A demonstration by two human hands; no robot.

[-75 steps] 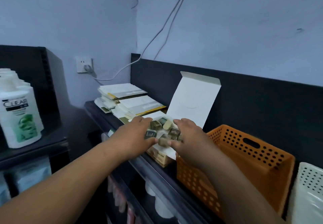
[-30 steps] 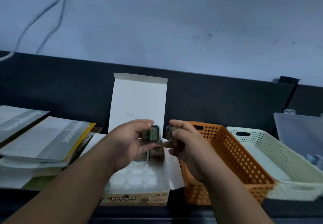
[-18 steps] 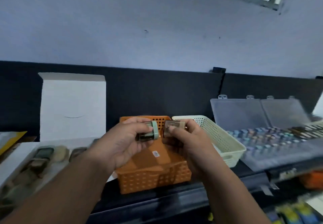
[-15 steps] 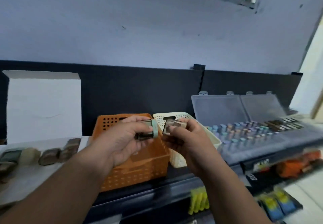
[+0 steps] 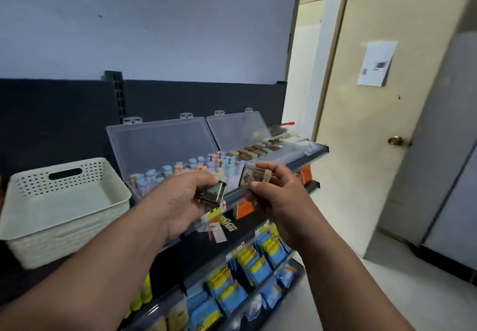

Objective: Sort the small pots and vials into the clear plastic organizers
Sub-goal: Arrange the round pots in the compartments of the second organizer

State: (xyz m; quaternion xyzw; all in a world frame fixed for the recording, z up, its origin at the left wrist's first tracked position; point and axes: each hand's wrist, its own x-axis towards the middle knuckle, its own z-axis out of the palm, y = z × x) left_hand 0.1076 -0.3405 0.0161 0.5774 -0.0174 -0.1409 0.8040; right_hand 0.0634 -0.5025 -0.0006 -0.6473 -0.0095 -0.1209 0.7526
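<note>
My left hand (image 5: 180, 199) grips a stack of small dark square pots (image 5: 215, 193) in front of the shelf. My right hand (image 5: 276, 196) pinches another small square pot (image 5: 251, 178) with a tan lid, just right of the left hand. Behind both hands stands a clear plastic organizer (image 5: 165, 145) with its lid up, filled with several pastel-capped vials (image 5: 196, 167). To its right a second clear organizer (image 5: 237, 129), lid also raised, holds rows of brown and tan square pots (image 5: 254, 149).
A cream perforated basket (image 5: 51, 217) sits on the dark shelf (image 5: 313, 154) at the left. Blue and yellow packets (image 5: 247, 276) hang on the rack below. At the right are a beige door (image 5: 374, 114) with a brass knob and pale floor.
Both hands lifted pots out of the white cardboard box and carried them right, past the orange and cream baskets. The organizers now stand directly behind my hands.
</note>
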